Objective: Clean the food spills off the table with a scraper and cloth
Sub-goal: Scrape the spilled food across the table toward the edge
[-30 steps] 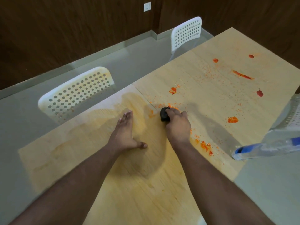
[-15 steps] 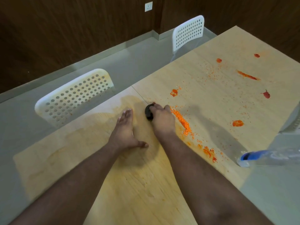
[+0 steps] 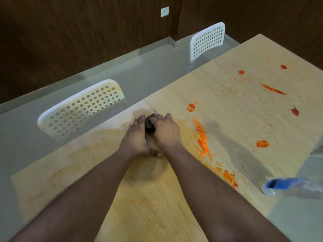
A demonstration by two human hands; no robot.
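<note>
My right hand (image 3: 166, 131) grips a small black scraper (image 3: 149, 124) pressed on the light wooden table (image 3: 157, 206), near the seam between two tabletops. My left hand (image 3: 135, 137) lies flat on the wood, fingers extended, right beside the scraper on its left. A ridge of orange crumbs (image 3: 201, 137) lies just right of my right hand. Red-orange sauce spots (image 3: 262, 143) and a long red smear (image 3: 272, 89) dot the far right tabletop. No cloth is in view.
Two white perforated chairs stand along the table's far side, one near (image 3: 78, 109), one further (image 3: 207, 40). A clear plastic bottle with a blue label (image 3: 290, 187) lies at the table's right edge. More orange bits (image 3: 229, 177) sit near that edge.
My right hand has dragged the scraper leftward across the table, leaving a line of orange crumbs behind. It now sits against my left hand, which stayed in place.
</note>
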